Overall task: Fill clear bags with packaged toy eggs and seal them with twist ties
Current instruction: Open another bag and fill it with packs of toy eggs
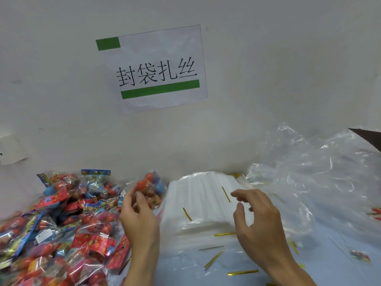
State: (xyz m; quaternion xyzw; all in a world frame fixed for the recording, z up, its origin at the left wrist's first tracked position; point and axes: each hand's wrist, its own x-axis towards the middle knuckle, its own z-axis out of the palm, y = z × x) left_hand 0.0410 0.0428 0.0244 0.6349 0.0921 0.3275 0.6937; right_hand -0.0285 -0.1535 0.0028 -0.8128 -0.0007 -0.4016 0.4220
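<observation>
The pale blue table (334, 250) carries a heap of packaged toy eggs (57, 230) at left. A stack of clear bags (206, 203) lies centrally, apparently flat; gold twist ties (243, 272) lie scattered.

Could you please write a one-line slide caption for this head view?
Left hand holds a toy egg packet beside stacked clear bags; right hand hovers above.

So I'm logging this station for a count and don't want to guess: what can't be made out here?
Head view, the only one:
- Pile of packaged toy eggs: cut off by the left and bottom edges, so no count.
- Packet in the left hand: partly hidden by its fingers, and blurred.
- Right hand: whether it pinches anything is unclear.
- Stack of clear bags: too thin to count.
</observation>
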